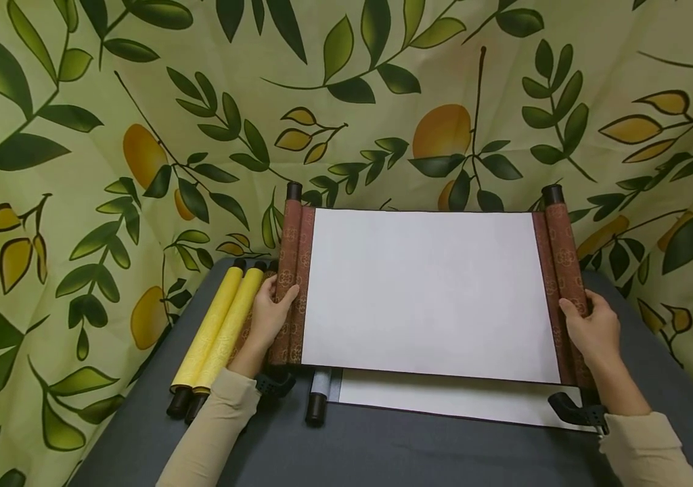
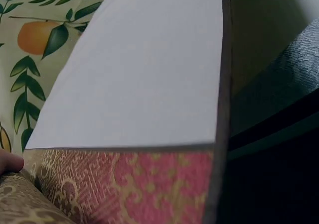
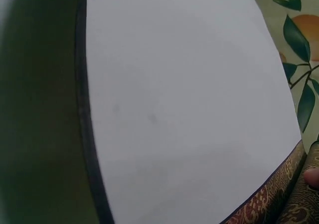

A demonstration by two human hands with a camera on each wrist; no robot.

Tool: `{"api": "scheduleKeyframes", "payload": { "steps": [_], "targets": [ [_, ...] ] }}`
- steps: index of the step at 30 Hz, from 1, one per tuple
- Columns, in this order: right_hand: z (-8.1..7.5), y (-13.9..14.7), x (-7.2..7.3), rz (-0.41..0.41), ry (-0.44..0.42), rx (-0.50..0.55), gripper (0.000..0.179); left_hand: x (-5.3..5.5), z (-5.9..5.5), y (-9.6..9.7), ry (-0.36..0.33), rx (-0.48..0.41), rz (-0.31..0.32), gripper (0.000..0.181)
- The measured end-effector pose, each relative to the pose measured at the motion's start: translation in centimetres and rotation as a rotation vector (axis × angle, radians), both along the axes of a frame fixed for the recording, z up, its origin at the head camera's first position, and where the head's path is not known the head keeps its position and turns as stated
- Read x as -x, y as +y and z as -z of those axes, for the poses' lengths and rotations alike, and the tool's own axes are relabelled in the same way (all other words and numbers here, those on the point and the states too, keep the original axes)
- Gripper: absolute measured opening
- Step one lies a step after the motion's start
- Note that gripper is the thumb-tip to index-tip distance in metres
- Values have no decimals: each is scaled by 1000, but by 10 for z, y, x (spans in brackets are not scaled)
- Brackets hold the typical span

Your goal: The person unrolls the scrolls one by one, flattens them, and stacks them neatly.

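A blank white scroll (image 1: 428,291) with reddish-brown patterned brocade ends is stretched open between both hands, tilted up above the table. My left hand (image 1: 269,316) grips its left roll (image 1: 288,233), thumb across the front. On the other side, my right hand (image 1: 595,328) holds the right roll (image 1: 562,250), which has a black knob at its top. In the left wrist view the brocade border (image 2: 144,184) meets the white sheet, and a fingertip (image 2: 10,162) shows at the left edge. The right wrist view shows the sheet (image 3: 184,84) and a fingertip (image 3: 312,177) on the roll.
Below the held scroll, a second unrolled scroll (image 1: 432,399) lies on the dark grey table (image 1: 383,453), its silvery roll (image 1: 320,385) at the left. Two yellow rolled scrolls (image 1: 209,331) lie left of my left hand, beside a brown one. A leaf-patterned curtain (image 1: 346,101) hangs behind.
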State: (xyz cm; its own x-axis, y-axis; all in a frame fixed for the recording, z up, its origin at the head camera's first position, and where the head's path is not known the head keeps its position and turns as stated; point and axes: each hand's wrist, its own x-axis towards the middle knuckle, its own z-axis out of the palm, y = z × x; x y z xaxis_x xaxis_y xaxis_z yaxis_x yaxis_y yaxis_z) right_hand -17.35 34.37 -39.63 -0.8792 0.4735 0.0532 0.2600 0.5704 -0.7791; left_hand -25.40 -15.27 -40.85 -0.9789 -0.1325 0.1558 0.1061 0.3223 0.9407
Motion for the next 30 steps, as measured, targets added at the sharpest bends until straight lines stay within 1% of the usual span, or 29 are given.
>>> {"api": "scheduleKeyframes", "payload": {
  "steps": [3,10,13,16,19,24,30],
  "targets": [
    [4,4,-2,-15,-10,-17,68,0,2,0,-8,25,14,56],
    [11,12,-4,-49,-24,-76,66,-4,7,2,-30,71,52,58],
    [13,15,-5,-63,-40,-99,66,-6,11,3,-58,81,68,57],
    [17,19,-5,-75,-62,-112,65,-6,16,4,-109,83,82,58],
    [22,22,-5,-89,-81,-127,65,-5,21,6,-139,95,94,60],
    [28,25,-3,-126,-123,-159,65,-5,27,9,-149,100,103,58],
    [33,26,-4,-156,-195,-184,65,-4,38,12,-223,67,98,55]
  ]
}}
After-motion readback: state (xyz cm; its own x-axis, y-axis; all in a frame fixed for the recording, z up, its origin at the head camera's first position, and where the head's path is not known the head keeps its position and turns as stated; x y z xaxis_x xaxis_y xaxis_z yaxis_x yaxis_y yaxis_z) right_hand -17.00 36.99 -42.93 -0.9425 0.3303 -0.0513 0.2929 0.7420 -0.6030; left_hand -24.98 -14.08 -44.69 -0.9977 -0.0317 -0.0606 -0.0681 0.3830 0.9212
